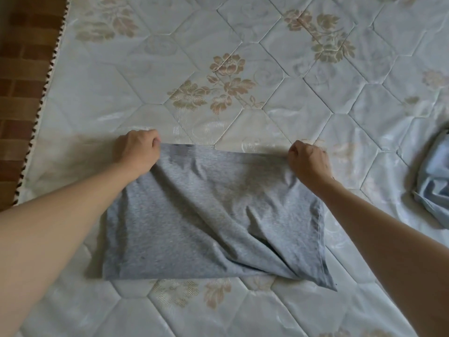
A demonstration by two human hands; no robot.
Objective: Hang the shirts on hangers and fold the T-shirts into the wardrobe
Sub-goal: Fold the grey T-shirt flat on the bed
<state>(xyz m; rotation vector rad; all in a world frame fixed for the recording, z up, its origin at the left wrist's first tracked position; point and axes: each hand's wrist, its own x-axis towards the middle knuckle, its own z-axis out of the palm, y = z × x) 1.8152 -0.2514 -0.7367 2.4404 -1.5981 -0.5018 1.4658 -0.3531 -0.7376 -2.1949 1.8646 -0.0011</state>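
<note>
A grey T-shirt lies partly folded into a rough rectangle on the quilted mattress, with loose wrinkles running toward its near right corner. My left hand pinches the far left corner of the shirt. My right hand pinches the far right corner. Both hands hold the far edge stretched straight between them, just above the mattress surface. No hangers or wardrobe are in view.
A light blue garment lies crumpled at the right edge of the mattress. The mattress's left edge with dark-and-white piping borders a brown brick-pattern floor. Pale floral fabric stretches beyond the shirt.
</note>
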